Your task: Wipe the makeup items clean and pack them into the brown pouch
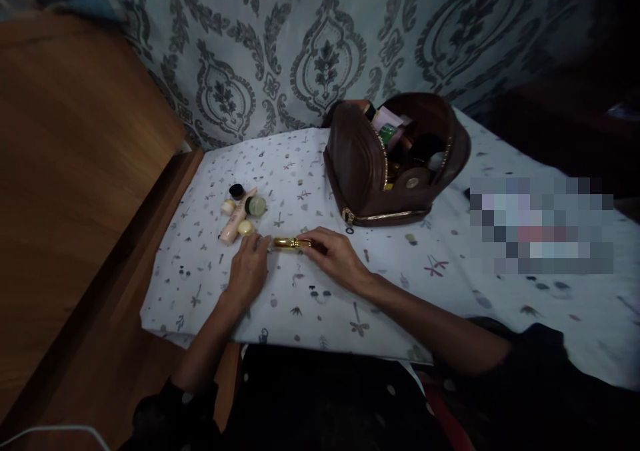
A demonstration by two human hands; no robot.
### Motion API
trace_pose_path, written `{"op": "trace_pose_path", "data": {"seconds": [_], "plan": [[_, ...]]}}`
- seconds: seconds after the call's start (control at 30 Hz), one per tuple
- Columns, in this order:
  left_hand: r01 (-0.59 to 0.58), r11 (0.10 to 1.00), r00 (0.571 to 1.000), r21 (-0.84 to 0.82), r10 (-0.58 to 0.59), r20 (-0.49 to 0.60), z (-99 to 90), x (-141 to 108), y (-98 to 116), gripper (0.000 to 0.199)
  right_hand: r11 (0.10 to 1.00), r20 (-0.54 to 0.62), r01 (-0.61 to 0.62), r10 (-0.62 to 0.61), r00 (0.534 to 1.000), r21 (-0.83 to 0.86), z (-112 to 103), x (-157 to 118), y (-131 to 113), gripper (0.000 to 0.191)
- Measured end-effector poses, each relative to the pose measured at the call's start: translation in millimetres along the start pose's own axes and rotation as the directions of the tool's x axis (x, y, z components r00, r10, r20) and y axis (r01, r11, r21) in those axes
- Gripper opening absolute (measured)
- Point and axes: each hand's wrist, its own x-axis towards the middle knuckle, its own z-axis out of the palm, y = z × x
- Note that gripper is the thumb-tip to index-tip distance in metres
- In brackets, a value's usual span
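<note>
A shiny gold cosmetic tube (pixel 286 243), perhaps a lipstick or mascara, lies level between my two hands just above the patterned cloth. My right hand (pixel 333 254) pinches its right end between thumb and fingers. At the other end, the curled fingers of my left hand (pixel 250 262) close on the tube's tip, which they partly hide. Just beyond my left hand lie a pale beige squeeze tube (pixel 233 224), a small jar with a greenish body (pixel 256 205), a yellow-lidded pot (pixel 245 228), a cream-coloured pot (pixel 229 207) and a black round lid or pot (pixel 237 191).
An unzipped brown cosmetic bag (pixel 355 144) stands at the back right, filled with assorted items. White printed cloth (pixel 320 324) covers the table. A blurred-out patch (pixel 540 224) hides something on the right. Wooden furniture (pixel 75 171) borders the left side, and patterned wallpaper (pixel 327 57) rises behind.
</note>
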Motion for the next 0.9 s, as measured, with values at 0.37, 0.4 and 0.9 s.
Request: {"op": "trace_pose_path", "data": {"seconds": [0.37, 0.4, 0.9], "plan": [[-0.095, 0.989, 0.992, -0.109, 0.085, -0.094, -15.4, 0, 26, 0.037, 0.999, 0.022, -0.026, 0.027, 0.999, -0.031, -2, 0, -4, 0.015], [-0.12, 0.989, 0.991, -0.088, 0.114, -0.068, -16.1, 0, 31, 0.038, 0.999, 0.024, -0.021, 0.021, 0.999, -0.032, -2, 0, -4, 0.015], [0.05, 0.998, 0.996, 0.028, -0.052, 0.068, -6.7, 0, 2, 0.035, 0.997, 0.012, -0.064, 0.064, 0.998, -0.034, -1, 0, 0, 0.019]]}}
